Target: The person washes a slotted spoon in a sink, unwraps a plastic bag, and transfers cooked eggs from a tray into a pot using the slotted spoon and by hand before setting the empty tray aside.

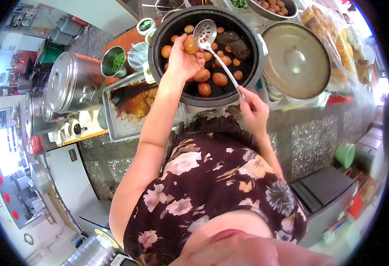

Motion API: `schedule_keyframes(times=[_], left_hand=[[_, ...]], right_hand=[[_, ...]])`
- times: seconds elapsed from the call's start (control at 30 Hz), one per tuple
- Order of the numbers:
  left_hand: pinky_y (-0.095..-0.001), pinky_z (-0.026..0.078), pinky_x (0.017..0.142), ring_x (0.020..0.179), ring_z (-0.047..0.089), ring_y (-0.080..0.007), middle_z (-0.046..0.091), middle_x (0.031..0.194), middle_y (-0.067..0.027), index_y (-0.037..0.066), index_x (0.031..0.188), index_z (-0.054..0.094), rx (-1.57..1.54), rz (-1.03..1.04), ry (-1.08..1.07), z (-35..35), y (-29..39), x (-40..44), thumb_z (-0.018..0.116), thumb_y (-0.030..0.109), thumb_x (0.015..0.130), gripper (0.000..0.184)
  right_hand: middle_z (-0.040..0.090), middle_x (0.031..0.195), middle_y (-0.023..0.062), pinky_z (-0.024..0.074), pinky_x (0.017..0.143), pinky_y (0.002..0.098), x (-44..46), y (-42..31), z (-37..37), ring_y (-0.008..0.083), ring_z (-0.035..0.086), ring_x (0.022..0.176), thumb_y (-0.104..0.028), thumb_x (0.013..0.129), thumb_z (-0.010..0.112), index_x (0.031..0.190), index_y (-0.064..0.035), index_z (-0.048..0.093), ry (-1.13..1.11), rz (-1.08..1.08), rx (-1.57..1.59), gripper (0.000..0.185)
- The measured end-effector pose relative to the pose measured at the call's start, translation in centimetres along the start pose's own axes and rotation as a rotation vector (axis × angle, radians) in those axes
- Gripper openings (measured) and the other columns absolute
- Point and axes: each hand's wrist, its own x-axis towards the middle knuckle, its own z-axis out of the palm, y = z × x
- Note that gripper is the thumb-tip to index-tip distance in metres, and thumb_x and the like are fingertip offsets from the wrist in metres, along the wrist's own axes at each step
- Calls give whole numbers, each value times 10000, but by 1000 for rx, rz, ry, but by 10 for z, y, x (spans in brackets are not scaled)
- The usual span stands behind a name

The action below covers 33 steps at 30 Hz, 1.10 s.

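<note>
My right hand [253,111] grips the handle of a metal slotted spoon [230,73], whose perforated bowl is over a wide black pot [257,66]. Cupped above the same pot, my left hand [183,62] has its fingers around a brown egg [189,44], close beside the spoon's bowl. Several more brown eggs [219,79] lie in dark liquid in the pot. A dark lump [235,44] sits at the pot's right side.
A large round metal lid [296,60] lies right of the pot. To the left are a tray [110,115] with brown residue, a metal cup of chopped greens [114,62] and a tall lidded steel pot [68,84]. A bowl of eggs [274,13] stands behind.
</note>
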Motion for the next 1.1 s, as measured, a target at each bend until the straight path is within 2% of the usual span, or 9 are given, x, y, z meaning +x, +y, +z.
schedule_keyframes(times=[0.1,0.23,0.37,0.43,0.5,0.57,0.9,0.97,1.1], left_hand=[[-306,436,552,635,516,-193,591,876,-106,104,1050,528,43,-41,4,8,-1,-1,390,474,880,429],[-328,448,633,741,573,-227,607,878,-80,106,1032,548,236,252,267,18,11,12,410,556,854,503],[-422,451,778,812,584,-322,606,882,-137,107,873,696,2141,694,525,-24,56,59,432,590,826,552],[-418,455,787,856,562,-337,578,924,-157,122,885,692,2406,785,516,-18,48,54,446,624,794,566],[-395,444,793,896,536,-332,562,941,-150,28,926,605,2223,818,485,6,41,25,625,238,766,264],[-416,459,801,919,539,-328,553,986,-151,124,945,661,2124,1067,200,-47,50,38,605,476,766,398],[-383,449,855,995,528,-284,524,1059,-80,158,1065,576,2276,713,-187,-61,23,16,679,209,729,355],[-385,462,833,969,553,-285,525,1048,-83,151,1065,567,2367,229,-145,-57,23,-1,690,195,711,377],[-421,468,775,935,564,-307,516,1033,-95,113,987,553,2319,583,-85,-69,20,-6,704,205,684,351]], right_hand=[[482,556,28,359,437,231,-5,-4,2,99,440,457,48,747,607,1062,-35,630,70,-393,-252,326],[503,595,65,381,445,258,1,-3,1,147,463,466,53,738,606,1052,-32,632,44,-374,-351,326],[553,641,7,376,469,211,7,-9,-6,52,434,517,19,803,576,1070,-14,620,175,-191,-307,273],[554,662,-15,360,476,184,10,-14,-11,29,413,532,17,808,575,1076,-5,616,168,-130,-267,272],[529,652,-28,341,480,168,8,-12,-15,16,402,538,19,806,577,1087,-3,610,127,-109,-280,284],[509,650,-40,329,486,156,2,-6,-13,10,404,546,20,818,561,1103,-9,606,209,-109,-246,289],[455,665,-78,270,492,140,13,-15,9,-7,365,560,36,839,536,1138,-11,584,159,80,-34,306],[460,667,-80,263,490,137,10,-15,11,-10,361,559,33,839,540,1136,-11,584,166,63,-53,304],[473,669,-81,260,488,136,0,-13,13,-11,359,553,29,837,546,1138,-10,583,182,126,-33,306]])
